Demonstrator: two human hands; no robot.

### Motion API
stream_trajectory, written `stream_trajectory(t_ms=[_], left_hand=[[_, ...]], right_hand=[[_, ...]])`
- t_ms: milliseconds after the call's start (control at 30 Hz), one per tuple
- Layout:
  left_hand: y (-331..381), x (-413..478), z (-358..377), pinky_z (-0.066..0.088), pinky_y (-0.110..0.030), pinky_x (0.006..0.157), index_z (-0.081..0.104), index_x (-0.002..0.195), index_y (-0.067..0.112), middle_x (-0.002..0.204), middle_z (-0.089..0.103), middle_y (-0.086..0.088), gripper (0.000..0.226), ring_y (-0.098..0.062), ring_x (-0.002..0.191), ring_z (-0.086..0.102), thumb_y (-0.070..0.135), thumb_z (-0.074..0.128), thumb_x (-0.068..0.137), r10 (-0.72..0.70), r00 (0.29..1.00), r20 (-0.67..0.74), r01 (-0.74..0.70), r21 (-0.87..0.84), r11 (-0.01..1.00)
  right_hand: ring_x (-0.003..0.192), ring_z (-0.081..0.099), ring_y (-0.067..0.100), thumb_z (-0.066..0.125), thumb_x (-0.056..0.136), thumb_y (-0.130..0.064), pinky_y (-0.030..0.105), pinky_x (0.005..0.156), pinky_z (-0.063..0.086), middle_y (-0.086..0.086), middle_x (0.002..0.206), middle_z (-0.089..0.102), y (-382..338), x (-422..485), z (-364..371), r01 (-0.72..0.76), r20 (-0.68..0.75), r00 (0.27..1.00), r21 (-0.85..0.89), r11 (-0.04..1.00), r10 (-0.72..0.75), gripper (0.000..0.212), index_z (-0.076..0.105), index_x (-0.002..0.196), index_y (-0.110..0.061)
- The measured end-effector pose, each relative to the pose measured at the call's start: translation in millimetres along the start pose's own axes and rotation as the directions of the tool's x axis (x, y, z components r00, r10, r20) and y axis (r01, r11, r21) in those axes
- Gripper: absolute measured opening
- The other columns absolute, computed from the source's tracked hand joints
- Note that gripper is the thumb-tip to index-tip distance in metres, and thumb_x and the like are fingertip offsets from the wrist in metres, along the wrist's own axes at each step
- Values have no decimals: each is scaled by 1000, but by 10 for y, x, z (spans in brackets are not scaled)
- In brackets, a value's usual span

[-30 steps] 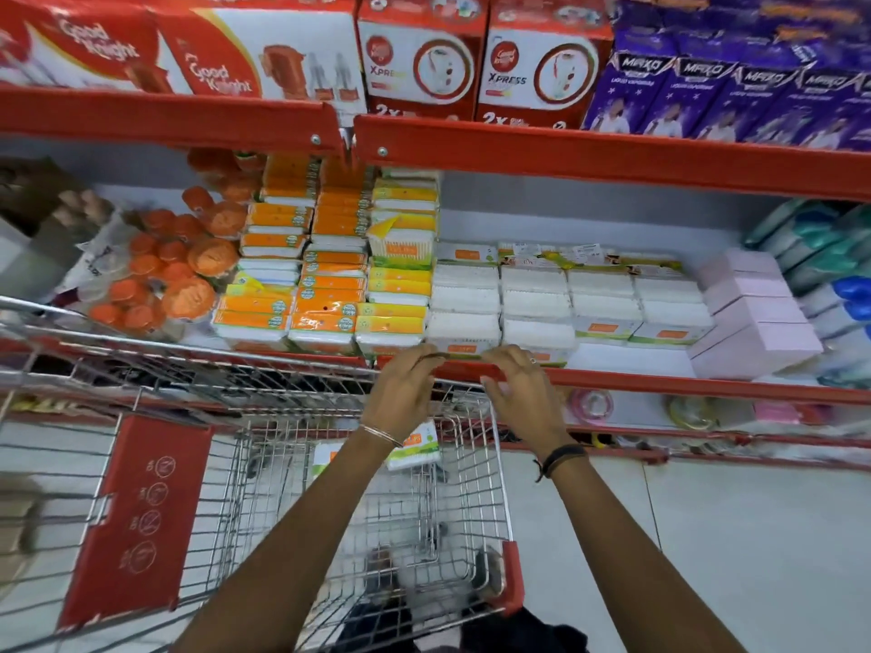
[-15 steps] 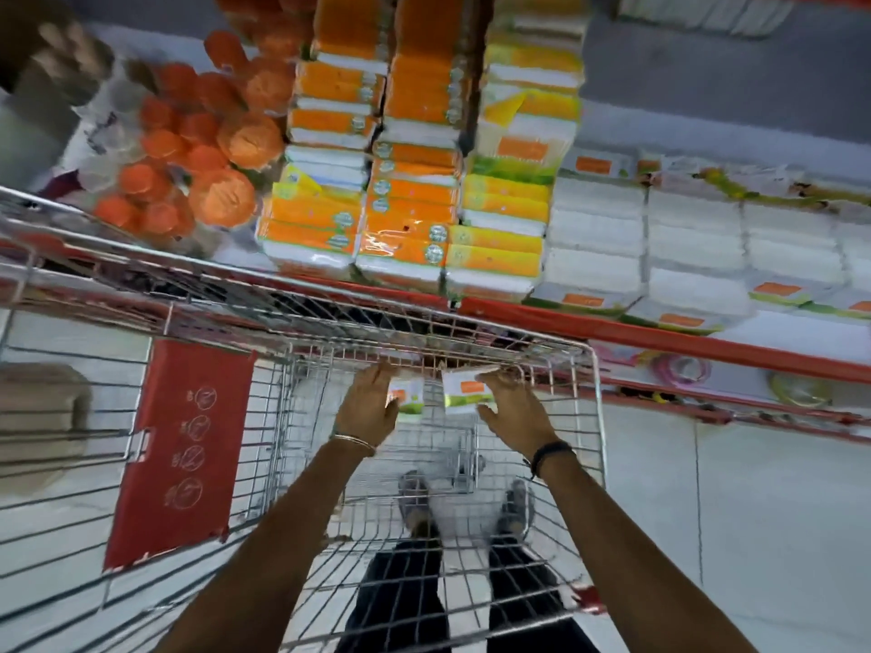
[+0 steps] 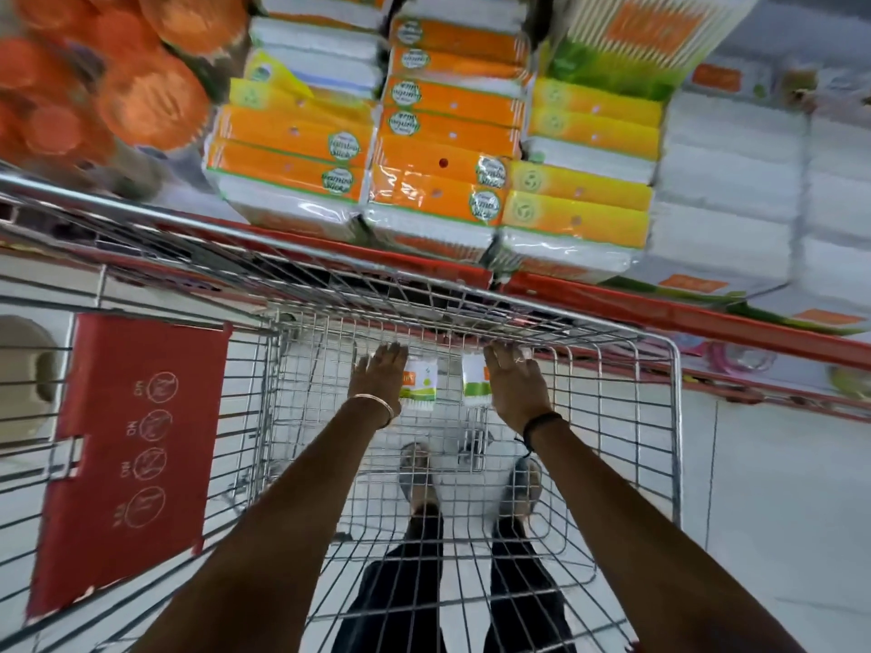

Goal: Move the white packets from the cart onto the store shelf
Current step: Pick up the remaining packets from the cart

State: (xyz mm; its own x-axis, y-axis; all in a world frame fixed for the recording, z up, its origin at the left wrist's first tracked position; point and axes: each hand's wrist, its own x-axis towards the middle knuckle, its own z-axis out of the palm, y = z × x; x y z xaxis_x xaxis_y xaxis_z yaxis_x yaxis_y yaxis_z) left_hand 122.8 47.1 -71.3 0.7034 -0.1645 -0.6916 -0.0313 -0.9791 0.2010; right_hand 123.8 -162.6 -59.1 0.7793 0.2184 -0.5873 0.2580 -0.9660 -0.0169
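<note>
Both my arms reach down into the wire cart (image 3: 675,417). My left hand (image 3: 377,377) grips a small white packet (image 3: 419,381) with a green and orange label, held upright near the cart's far wall. My right hand (image 3: 516,386) grips a second white packet (image 3: 475,381) of the same kind, right beside the first. Each palm hides part of its packet. Stacks of white packets (image 3: 726,181) lie on the store shelf (image 3: 660,313) above and to the right of the cart.
Orange and yellow packs (image 3: 292,134) fill the shelf straight ahead, with bagged orange plates (image 3: 155,101) at the left. The cart's red seat flap (image 3: 132,454) stands at my left. My feet show through the cart's mesh floor on the white tiles.
My hands came off the shelf edge and went down into the cart, closing on two white packets. My view tilted downward and moved closer to the shelf.
</note>
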Motion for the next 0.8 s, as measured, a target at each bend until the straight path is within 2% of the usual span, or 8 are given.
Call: stream_trajectory(t_ms=[67,133,233,300,433,500,600,800], left_hand=[[43,22,-25,16,-43,119,20,141,3,153,23,-17,82,-30,144,19,8,69,76,-16,999,-35,17,22,1000],[75,-8,-50,29,-41,113,30,132,-1,142,37,-21,73,-35,134,35,7,72,72,-26,999,-48,27,22,999],[75,-114,-62,47,-45,94,38,121,1,125,53,-22,60,-38,114,52,2,70,70,-11,999,-41,8,-71,997],[90,-228,-77,49,-44,89,38,123,1,122,57,-22,56,-39,112,55,3,65,74,6,999,-36,-9,-88,996],[156,-541,-108,50,-47,86,36,127,5,122,57,-22,56,-39,111,55,1,59,76,5,1000,-30,-8,-106,994],[210,-716,-133,52,-48,85,35,130,9,120,58,-22,61,-39,108,57,-1,60,75,-12,999,-43,5,-154,988],[337,-963,-212,50,-46,95,39,136,16,129,54,-16,68,-34,120,51,-5,59,75,-23,995,-92,5,-185,983],[669,-1410,-565,50,-42,94,49,129,17,132,52,-6,59,-25,126,45,-6,58,76,-46,977,-207,16,-147,989]], right_hand=[[114,56,34,70,73,-11,41,98,45,17,140,46,-13,-6,45,-18,-85,996,-76,997,11,67,42,133,-4],[96,64,29,79,59,-15,38,85,53,12,119,62,-26,-74,65,-2,-138,990,-130,992,-16,56,59,111,-9],[95,62,31,80,58,-9,40,79,54,15,107,63,-37,-202,83,12,-163,986,-95,995,-28,49,58,102,-6],[98,61,38,82,58,-7,44,82,53,22,108,63,-43,-291,69,44,-133,990,-5,999,-45,52,58,103,-1],[76,68,34,87,50,-3,36,70,55,17,91,70,-51,-475,77,68,-96,994,80,995,-60,59,60,102,-2],[84,67,34,82,60,0,35,73,54,16,102,69,-62,-597,27,67,-108,993,166,984,-49,58,56,112,-5],[111,57,33,72,75,-6,39,92,46,14,126,59,-66,-780,-109,77,-129,991,284,956,-41,58,47,127,-8],[125,48,27,74,78,-20,37,104,40,7,137,51,113,-1293,-662,85,-163,987,432,898,-15,60,46,131,-14]])
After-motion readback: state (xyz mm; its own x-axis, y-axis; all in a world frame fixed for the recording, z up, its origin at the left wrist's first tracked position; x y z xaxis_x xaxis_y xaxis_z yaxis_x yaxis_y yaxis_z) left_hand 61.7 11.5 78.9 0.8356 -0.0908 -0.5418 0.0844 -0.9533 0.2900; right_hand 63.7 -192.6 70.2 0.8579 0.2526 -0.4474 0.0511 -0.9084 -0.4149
